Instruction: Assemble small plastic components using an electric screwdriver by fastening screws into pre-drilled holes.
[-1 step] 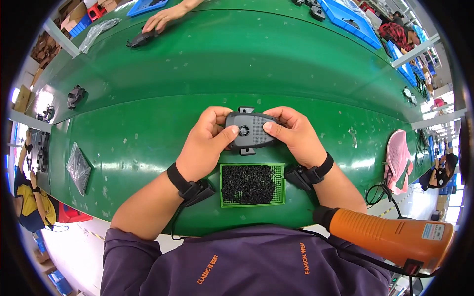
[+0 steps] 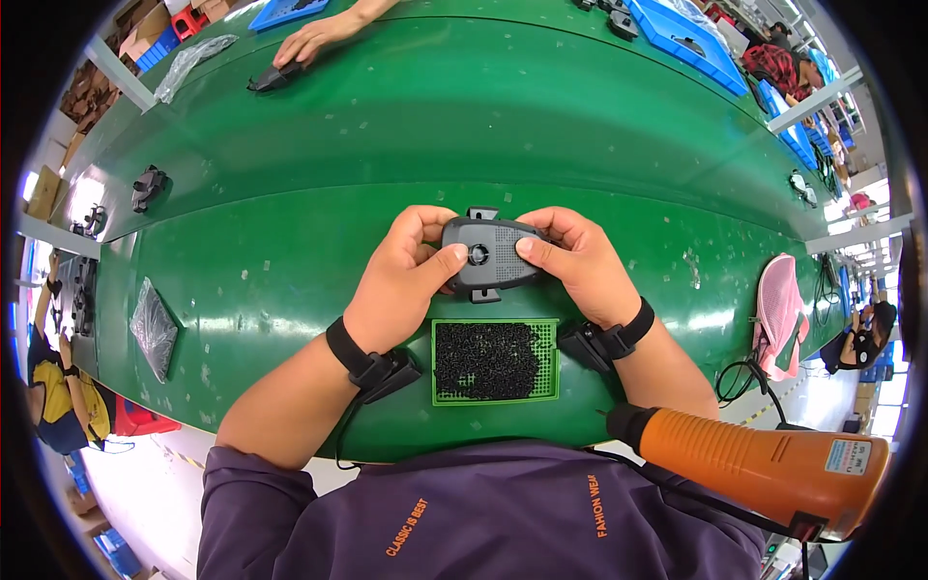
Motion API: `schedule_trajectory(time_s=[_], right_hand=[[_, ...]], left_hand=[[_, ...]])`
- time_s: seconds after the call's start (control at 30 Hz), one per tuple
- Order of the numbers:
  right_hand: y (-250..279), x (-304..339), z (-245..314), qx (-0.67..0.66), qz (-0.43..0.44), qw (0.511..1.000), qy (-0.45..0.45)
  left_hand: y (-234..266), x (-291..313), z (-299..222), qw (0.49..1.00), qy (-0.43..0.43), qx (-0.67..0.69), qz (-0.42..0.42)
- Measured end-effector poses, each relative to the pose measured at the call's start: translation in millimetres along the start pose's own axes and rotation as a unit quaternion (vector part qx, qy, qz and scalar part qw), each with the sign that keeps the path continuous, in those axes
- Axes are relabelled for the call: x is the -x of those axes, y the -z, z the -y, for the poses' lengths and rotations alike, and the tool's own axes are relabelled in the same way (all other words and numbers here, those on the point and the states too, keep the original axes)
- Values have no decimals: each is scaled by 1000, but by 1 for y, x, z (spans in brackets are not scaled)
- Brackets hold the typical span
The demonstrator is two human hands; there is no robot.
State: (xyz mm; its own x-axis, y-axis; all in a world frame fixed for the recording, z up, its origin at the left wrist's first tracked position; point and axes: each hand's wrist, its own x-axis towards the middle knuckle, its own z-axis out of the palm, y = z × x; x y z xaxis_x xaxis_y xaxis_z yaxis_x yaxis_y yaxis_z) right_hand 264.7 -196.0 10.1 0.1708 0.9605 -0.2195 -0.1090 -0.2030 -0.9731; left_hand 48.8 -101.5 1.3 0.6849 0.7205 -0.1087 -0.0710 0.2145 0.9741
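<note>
Both my hands grip a dark grey plastic housing [image 2: 496,253] above the green table. It has a round hole on its left side, a perforated grille on its right, and a slotted tab at its far and near edges. My left hand [image 2: 416,266] pinches the left end, thumb on top beside the hole. At the right end, my right hand [image 2: 572,256] holds it with the thumb on the grille. The fingertips underneath are hidden. Just nearer to me lies a green perforated tray [image 2: 550,387] holding many small black pieces, too small to make out.
An orange ribbed power tool [image 2: 754,464] with a black nose hangs at the near right. A pink mesh item [image 2: 779,314] lies at the right edge, a clear plastic bag [image 2: 155,329] at left. Across the table, a co-worker's hand [image 2: 314,41] touches a dark part [image 2: 275,77].
The orange power tool has shifted slightly to the left. My hands and the housing stay nearly in place.
</note>
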Motion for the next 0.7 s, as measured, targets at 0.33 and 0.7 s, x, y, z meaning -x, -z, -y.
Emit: schedule_trajectory(time_s=[0.33, 0.7], right_hand=[[-1, -4, -3, 11, -11, 1000, 22], [0, 0, -8, 39, -8, 999, 31]], left_hand=[[8, -9, 3, 997, 61, -26, 28], [1, -6, -5, 998, 12, -49, 46]])
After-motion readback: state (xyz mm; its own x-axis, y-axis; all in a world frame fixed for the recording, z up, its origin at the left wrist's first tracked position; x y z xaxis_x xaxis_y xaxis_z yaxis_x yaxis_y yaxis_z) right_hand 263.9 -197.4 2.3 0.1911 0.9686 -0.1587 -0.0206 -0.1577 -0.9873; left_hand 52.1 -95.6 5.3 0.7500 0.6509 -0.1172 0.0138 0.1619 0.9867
